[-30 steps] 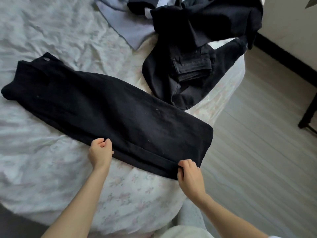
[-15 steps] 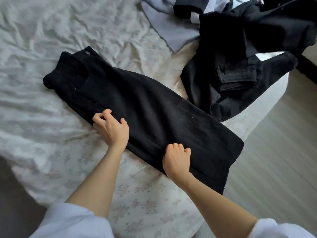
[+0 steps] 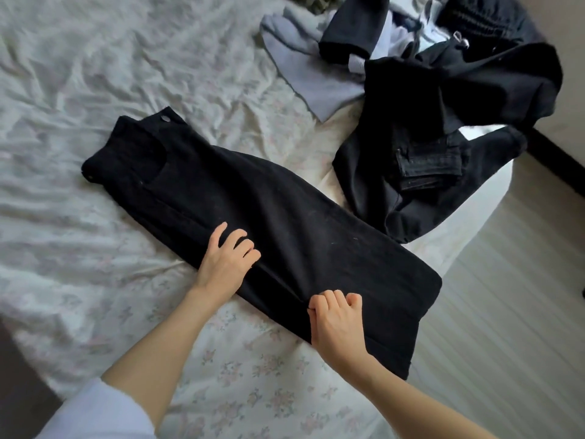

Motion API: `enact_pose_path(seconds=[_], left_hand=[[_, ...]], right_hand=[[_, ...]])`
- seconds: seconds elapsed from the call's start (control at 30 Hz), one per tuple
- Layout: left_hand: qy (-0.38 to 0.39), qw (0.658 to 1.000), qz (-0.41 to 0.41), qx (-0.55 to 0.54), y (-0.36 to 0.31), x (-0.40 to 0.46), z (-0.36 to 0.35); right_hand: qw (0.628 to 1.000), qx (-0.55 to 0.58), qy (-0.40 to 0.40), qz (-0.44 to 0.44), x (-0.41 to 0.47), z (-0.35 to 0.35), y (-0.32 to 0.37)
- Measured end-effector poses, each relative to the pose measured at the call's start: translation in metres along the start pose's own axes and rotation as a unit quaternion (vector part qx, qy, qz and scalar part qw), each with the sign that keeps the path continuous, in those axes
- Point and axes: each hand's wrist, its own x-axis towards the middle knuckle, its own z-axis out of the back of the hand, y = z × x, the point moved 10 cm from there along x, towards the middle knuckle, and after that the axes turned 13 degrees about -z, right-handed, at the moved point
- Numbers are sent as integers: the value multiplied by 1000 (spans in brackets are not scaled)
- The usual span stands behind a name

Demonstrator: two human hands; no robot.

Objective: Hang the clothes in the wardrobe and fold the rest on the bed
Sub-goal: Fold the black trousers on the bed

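Observation:
Black trousers point(image 3: 269, 217), folded lengthwise, lie diagonally on the bed point(image 3: 95, 74), waistband and button at the upper left, hem at the lower right over the bed's edge. My left hand point(image 3: 226, 261) rests on the trousers' middle near their front edge, thumb spread and fingers bent down onto the cloth. Closer to the hem, my right hand point(image 3: 337, 321) sits on the trousers with fingers curled and thumb pinching the fabric at a crease.
A pile of dark clothes point(image 3: 443, 122) and a pale grey-blue garment point(image 3: 313, 77) lies at the bed's far right corner. The wooden floor point(image 3: 506, 312) runs along the right, with a dark skirting board point(image 3: 557, 166) at the wall.
Both hands have moved from the trousers' near edge up onto the cloth. My left hand has slid toward the middle and its fingers have spread. The view has shifted right.

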Motion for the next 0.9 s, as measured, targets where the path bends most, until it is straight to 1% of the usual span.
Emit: enact_pose_path(seconds=[0.07,0.17,0.3,0.37,0.43,0.47,0.5,0.57,0.63,0.73,0.83,0.9], left_hand=[[-36,999,-15,-17,1,3,12],[-95,994,-15,-44,1,-8,35],[-135,988,-7,-71,-5,-34,55],[-122,989,-16,-76,-12,-45,53],[-67,994,-12,-82,-14,-53,37],[-36,994,11,-103,-10,-57,25],[-12,989,55,-137,-3,-60,15],[6,963,169,-211,17,-64,0],[-17,928,287,-236,40,-67,-2],[-24,866,442,-234,77,-75,-12],[-4,821,520,-236,95,-80,-26],[1,805,544,-236,96,-84,-32]], right_hand=[[1000,4,-13,-1,-1,5,-1],[1000,0,-10,-6,-4,11,-1],[1000,10,13,21,-17,16,-2],[998,10,45,40,-26,10,-1],[993,-13,107,43,-28,-5,4],[988,-33,143,40,-28,-15,6],[983,-49,173,36,-27,-27,8],[977,-52,204,18,-24,-43,9],[975,-63,211,5,-27,-48,6],[980,-76,182,-32,-35,-42,-12],[978,-105,167,-74,-40,-37,-34],[977,-112,158,-94,-42,-35,-45]])
